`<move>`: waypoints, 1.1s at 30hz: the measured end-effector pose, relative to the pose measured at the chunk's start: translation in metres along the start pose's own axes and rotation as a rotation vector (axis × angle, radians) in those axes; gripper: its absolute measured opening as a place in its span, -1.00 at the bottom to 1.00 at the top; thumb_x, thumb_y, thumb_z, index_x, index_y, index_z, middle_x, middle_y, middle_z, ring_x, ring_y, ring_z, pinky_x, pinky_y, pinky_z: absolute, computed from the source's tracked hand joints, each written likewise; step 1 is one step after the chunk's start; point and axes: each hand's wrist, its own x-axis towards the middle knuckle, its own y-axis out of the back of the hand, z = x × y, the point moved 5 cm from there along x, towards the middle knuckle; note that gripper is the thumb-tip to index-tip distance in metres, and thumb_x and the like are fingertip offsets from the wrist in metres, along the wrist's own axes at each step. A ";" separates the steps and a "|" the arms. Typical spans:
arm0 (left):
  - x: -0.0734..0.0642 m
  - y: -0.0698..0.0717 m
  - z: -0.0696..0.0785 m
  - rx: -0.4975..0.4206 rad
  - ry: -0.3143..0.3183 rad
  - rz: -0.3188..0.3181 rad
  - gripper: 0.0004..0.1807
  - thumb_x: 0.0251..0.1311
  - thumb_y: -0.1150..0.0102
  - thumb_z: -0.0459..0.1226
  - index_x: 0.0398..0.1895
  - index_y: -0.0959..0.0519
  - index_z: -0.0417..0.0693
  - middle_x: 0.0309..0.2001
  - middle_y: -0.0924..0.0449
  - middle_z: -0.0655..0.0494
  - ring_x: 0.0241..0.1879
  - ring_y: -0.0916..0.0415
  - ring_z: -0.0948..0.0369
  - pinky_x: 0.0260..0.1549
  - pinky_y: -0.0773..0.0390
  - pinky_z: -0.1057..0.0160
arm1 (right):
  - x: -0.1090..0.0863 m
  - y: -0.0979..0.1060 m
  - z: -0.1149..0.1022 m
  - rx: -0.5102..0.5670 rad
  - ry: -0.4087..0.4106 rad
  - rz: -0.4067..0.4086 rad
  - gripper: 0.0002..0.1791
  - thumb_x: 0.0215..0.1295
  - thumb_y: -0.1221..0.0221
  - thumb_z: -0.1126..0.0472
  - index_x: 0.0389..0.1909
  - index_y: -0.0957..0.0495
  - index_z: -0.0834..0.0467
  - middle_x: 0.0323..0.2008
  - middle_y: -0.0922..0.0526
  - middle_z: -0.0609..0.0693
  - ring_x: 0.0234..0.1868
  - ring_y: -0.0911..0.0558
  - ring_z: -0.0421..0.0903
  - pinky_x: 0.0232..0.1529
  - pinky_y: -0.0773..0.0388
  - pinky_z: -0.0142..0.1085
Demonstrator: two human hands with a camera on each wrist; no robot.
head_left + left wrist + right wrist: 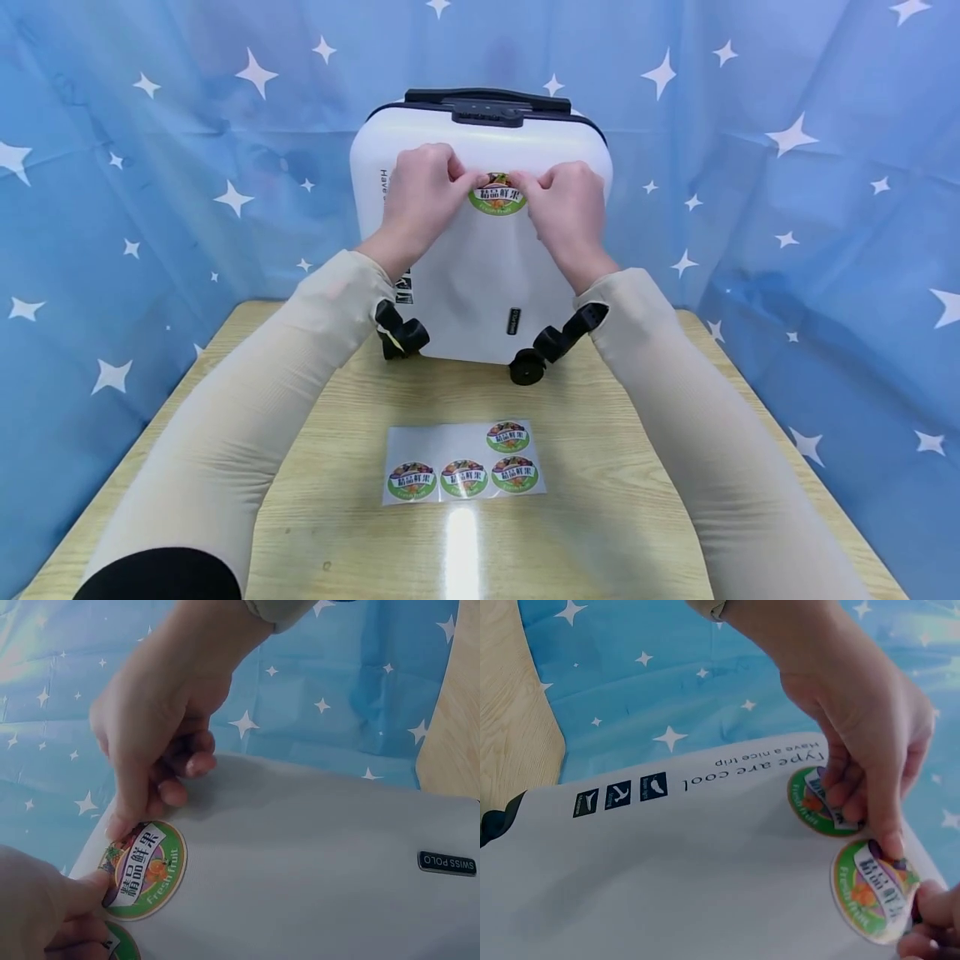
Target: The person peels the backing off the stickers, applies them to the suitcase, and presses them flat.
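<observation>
A round "Fresh Fruit" sticker (497, 200) lies at the upper front of a white suitcase (472, 275). My left hand (422, 192) pinches its upper left edge between thumb and curled fingers. On the opposite side, my right hand (570, 204) pinches the upper right edge. In the right wrist view, a second matching sticker (804, 802) is on the suitcase beneath my left hand, partly covered by its fingers. Whether the held sticker's lower part touches the shell, I cannot tell.
A sheet of stickers (442, 442) with several left on it lies on the wooden table (330, 525) in front of the suitcase. The suitcase stands on black wheels (527, 367), its black handle (487, 97) on top. A blue star-patterned curtain (187, 108) surrounds the table.
</observation>
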 end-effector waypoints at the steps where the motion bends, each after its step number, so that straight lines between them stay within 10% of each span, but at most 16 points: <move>1: -0.001 0.000 -0.001 0.003 -0.001 0.001 -0.67 0.15 -0.21 -0.04 -0.38 -0.59 -0.16 -0.40 -0.60 0.07 -0.42 -0.41 0.23 -0.47 -0.34 0.38 | -0.001 0.000 0.002 0.006 -0.002 -0.002 -0.45 0.20 -0.10 -0.23 -0.55 -0.67 0.19 -0.66 -0.55 0.03 -0.68 -0.53 -0.08 -0.66 -0.37 -0.33; 33: -0.019 -0.018 -0.018 0.008 -0.018 -0.001 -0.67 0.08 -0.27 -0.02 -0.51 -0.58 -0.11 -0.44 -0.60 0.08 -0.44 -0.40 0.23 -0.50 -0.35 0.34 | -0.022 -0.020 0.024 0.091 0.068 0.018 -0.54 0.26 -0.09 -0.15 -0.52 -0.66 0.14 -0.72 -0.49 0.02 -0.75 -0.53 -0.15 -0.67 -0.44 -0.30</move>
